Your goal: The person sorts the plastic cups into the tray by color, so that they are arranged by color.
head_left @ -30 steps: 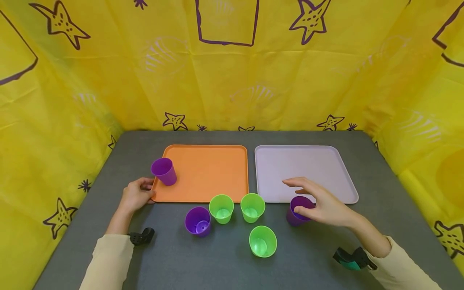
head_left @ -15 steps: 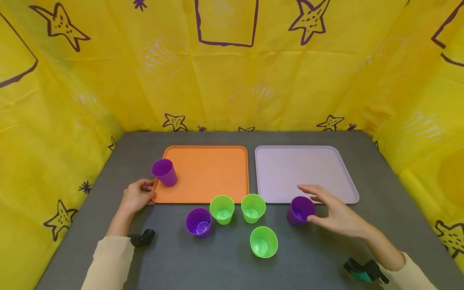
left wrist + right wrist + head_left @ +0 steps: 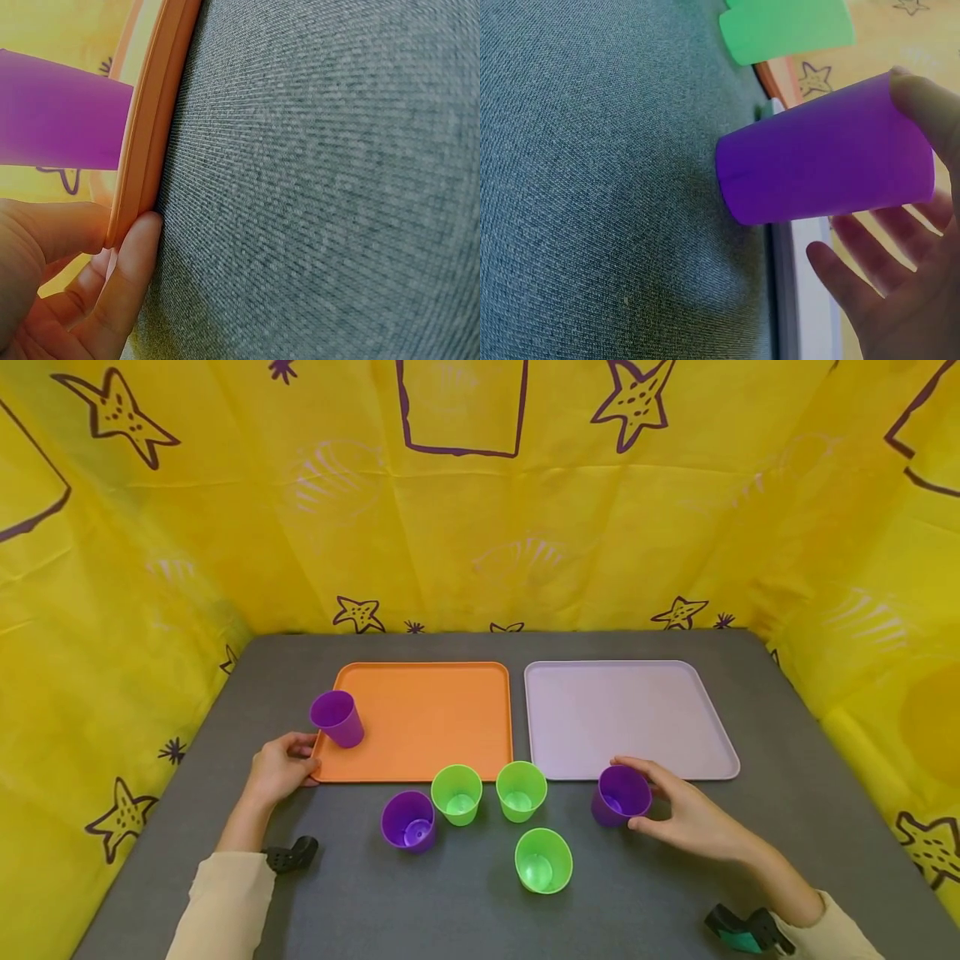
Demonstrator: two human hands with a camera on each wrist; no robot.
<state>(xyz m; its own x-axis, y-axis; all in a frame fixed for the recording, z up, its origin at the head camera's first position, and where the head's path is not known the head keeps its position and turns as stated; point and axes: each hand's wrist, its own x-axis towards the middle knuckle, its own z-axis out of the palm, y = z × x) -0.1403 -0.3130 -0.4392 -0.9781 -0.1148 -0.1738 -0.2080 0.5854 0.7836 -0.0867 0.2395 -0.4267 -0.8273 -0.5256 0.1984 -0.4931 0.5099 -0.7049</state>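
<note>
Our left hand (image 3: 279, 768) pinches the orange tray (image 3: 435, 718) at its left edge, close to the near left corner, with the thumb over the rim and a finger against the outer side. Our right hand (image 3: 697, 817) brackets a purple cup (image 3: 621, 796), thumb at the near side and fingers reaching behind; part of the fingers is hidden, so we cannot tell whether they grasp it. That cup stands on the surface (image 3: 450, 914), mouth up, just in front of the lavender tray (image 3: 630, 718) and its near edge.

We have both trays side by side toward the far edge of the surface, a narrow gap between them. A second purple cup (image 3: 337, 720) stands upright on the orange tray by its left edge. A third purple cup (image 3: 408, 822) stands in front of that tray's near edge, with a green cup (image 3: 457, 795) just beside it. Another green cup (image 3: 521, 792) stands before the lavender tray's near left corner, and a last green cup (image 3: 543, 862) is closer to the surface's near edge. Yellow cloth (image 3: 465, 527) rises behind the far edge.
</note>
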